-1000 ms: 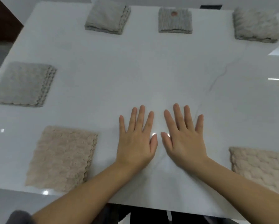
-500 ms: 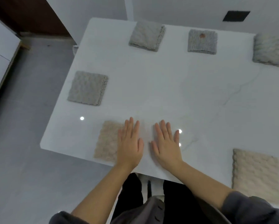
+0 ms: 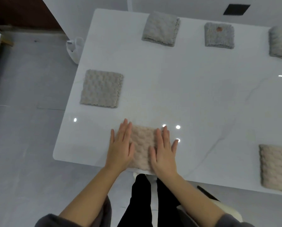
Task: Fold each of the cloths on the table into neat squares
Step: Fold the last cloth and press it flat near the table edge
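- Pressing flat: both hands on the folded beige cloth (image 3: 142, 145), at the near edge of the white marble-look table (image 3: 186, 99), left of centre.
- Left hand (image 3: 120, 149): palm down, fingers straight & together, over the cloth's left edge, partly on bare tabletop. Grips nothing.
- Right hand (image 3: 164, 153): palm down, fingers straight, slightly spread, on the cloth's right side; little finger out over the table.
- Strip of cloth shows btwn the hands, lying flat.
- Five other folded cloths, all well apart:
- light grey cloth (image 3: 101, 88), left edge
- grey cloth (image 3: 160, 29), far side
- dark grey cloth (image 3: 219, 36) w/ small orange spot, far side
- pale cloth (image 3: 281, 42), far right, cut by frame
- second beige cloth (image 3: 276, 167), near right
- White plastic bag (image 3: 74, 48) on floor by the table's far-left side.
- Black trousers (image 3: 141, 202) below the table edge.
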